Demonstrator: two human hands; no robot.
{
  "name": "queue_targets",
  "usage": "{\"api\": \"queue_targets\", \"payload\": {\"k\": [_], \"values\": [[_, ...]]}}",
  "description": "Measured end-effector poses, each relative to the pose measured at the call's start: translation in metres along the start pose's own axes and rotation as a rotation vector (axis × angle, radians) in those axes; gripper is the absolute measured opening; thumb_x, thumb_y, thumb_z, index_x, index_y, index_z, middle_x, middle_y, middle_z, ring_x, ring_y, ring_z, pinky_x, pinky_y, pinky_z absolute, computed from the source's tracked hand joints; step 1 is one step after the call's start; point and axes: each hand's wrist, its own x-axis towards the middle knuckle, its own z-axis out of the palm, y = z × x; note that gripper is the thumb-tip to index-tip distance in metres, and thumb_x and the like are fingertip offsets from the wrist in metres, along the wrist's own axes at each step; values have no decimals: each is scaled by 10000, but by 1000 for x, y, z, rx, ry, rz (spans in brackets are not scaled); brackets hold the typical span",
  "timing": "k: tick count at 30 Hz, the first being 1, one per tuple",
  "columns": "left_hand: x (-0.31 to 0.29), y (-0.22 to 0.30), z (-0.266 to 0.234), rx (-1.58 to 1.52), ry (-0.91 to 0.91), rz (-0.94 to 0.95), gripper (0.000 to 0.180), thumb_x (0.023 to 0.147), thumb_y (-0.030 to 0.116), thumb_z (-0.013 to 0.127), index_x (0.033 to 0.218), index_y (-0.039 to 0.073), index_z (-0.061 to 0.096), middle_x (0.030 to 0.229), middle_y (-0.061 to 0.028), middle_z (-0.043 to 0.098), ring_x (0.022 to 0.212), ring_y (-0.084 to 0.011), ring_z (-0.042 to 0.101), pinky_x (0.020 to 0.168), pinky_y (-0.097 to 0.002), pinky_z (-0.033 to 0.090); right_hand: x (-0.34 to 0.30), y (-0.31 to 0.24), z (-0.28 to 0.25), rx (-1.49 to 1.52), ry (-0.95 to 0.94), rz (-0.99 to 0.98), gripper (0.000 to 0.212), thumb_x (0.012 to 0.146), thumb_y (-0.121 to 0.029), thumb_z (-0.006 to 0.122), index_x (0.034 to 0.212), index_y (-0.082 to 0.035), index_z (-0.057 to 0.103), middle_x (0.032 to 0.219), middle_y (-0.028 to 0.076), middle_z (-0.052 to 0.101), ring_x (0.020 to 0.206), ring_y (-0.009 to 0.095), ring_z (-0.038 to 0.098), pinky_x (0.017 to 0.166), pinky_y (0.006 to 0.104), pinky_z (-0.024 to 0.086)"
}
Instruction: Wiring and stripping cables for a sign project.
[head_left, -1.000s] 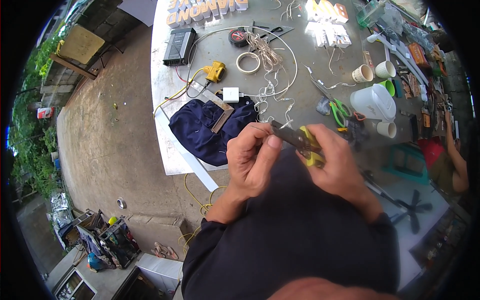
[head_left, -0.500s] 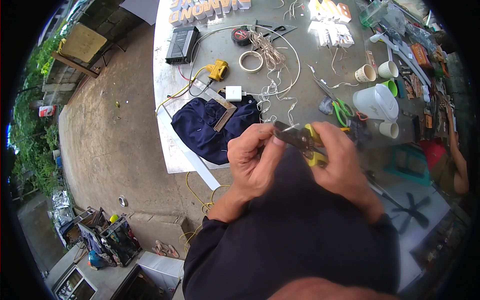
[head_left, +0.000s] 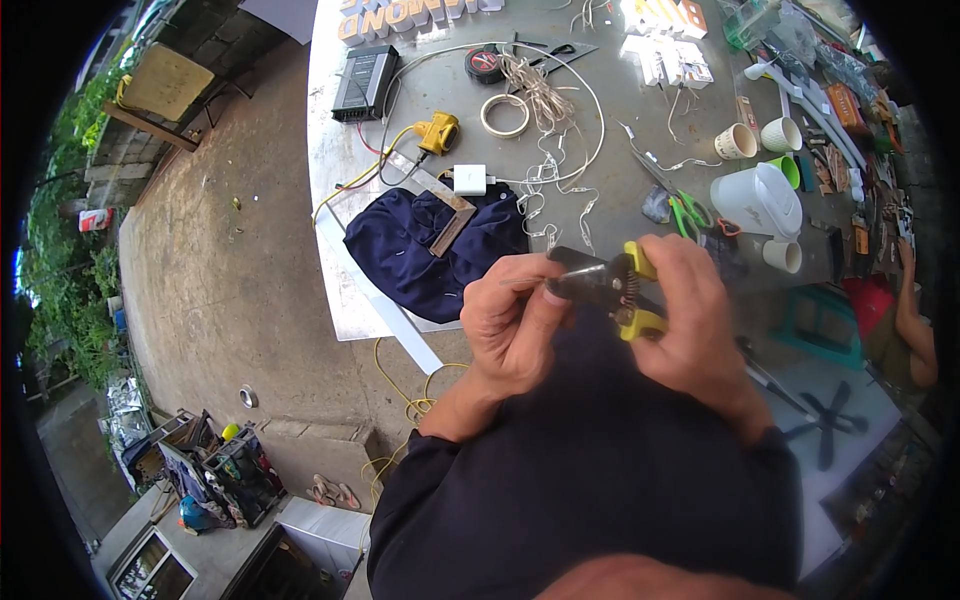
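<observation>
Wire strippers point(head_left: 602, 284) with dark jaws and yellow handles lie across the space between my hands, in front of my dark shirt. My right hand point(head_left: 692, 325) is closed round the yellow handles. At the jaw end, my left hand point(head_left: 512, 325) pinches a thin wire point(head_left: 520, 281), its thumb and fingertips close against the jaws. Whether the jaws bite on the wire is too blurred to tell. Beyond the hands, a string of small white LED modules point(head_left: 545, 215) lies on the metal table point(head_left: 430, 90).
Left of my hands lies navy cloth point(head_left: 385, 255) with a metal square point(head_left: 452, 232) on it. A white adapter point(head_left: 470, 180), masking tape roll point(head_left: 505, 116), black power supply point(head_left: 366, 84), green-handled scissors point(head_left: 690, 215) and white pitcher point(head_left: 757, 200) stand around. Another person's arm point(head_left: 910, 310) shows at far right.
The strippers and my right hand have shifted slightly right, and the yellow handles look wider apart. My left hand keeps its pinch, with little movement.
</observation>
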Motion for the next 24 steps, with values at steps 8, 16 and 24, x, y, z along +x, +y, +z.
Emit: {"api": "queue_targets", "payload": {"k": [8,16,24], "values": [[-9,1,-3,112,-92,91,217,1041,166,552,1162,-14,545,884,-130,654,564,-90,552,519,-211,443,-2,-4,-7,-47,3,-42,586,662,-100,740,1196,24,532,956,182,544,847,384,536,771,475,421],[-11,5,1,115,-67,75,214,1046,167,541,1166,-10,544,873,-120,656,560,-88,553,514,-208,432,-1,-6,-10,-20,-8,-41,545,655,-88,733,1156,20,549,889,160,535,792,367,533,725,460,416],[-11,9,-1,199,-98,68,223,1046,174,542,1159,-19,541,894,-135,660,554,-92,564,516,-208,432,0,-6,-7,-14,29,-36,448,667,-62,723,1086,1,577,816,142,539,722,353,537,663,445,412]]}}
